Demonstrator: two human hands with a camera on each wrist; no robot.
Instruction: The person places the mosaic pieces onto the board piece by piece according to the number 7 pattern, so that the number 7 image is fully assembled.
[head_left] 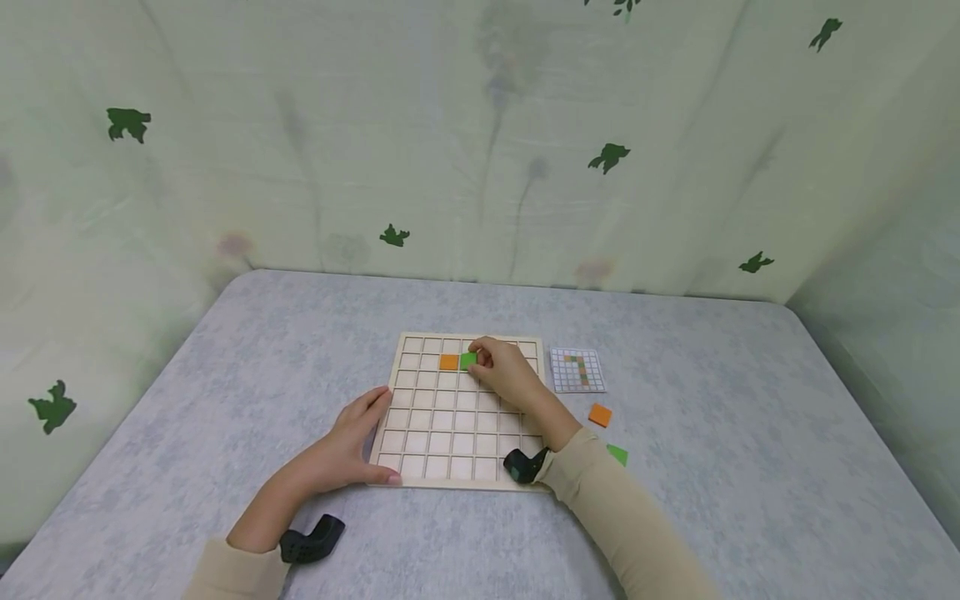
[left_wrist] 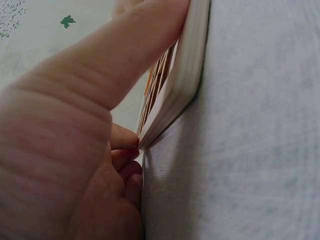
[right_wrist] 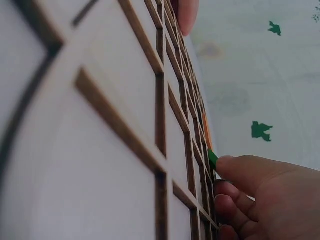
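Note:
A pale wooden grid board (head_left: 442,421) lies on the table. My left hand (head_left: 347,442) holds its near left corner, thumb on the front edge and fingers along the left side; the left wrist view shows the thumb (left_wrist: 125,45) against the board's rim (left_wrist: 192,65). My right hand (head_left: 510,375) reaches over the far part of the board and pinches a green square tile (head_left: 468,360) between thumb and fingers. Directly left of it, an orange square tile (head_left: 448,362) sits in a cell. In the right wrist view the green tile (right_wrist: 213,158) is at the thumb tip, beside the orange one (right_wrist: 206,131).
Right of the board lies a small pattern card (head_left: 577,371) with a coloured grid. Nearer me are a loose orange tile (head_left: 600,415) and a green tile (head_left: 617,454), the latter partly hidden by the right sleeve (head_left: 622,508). A curtain (head_left: 450,125) hangs behind the table.

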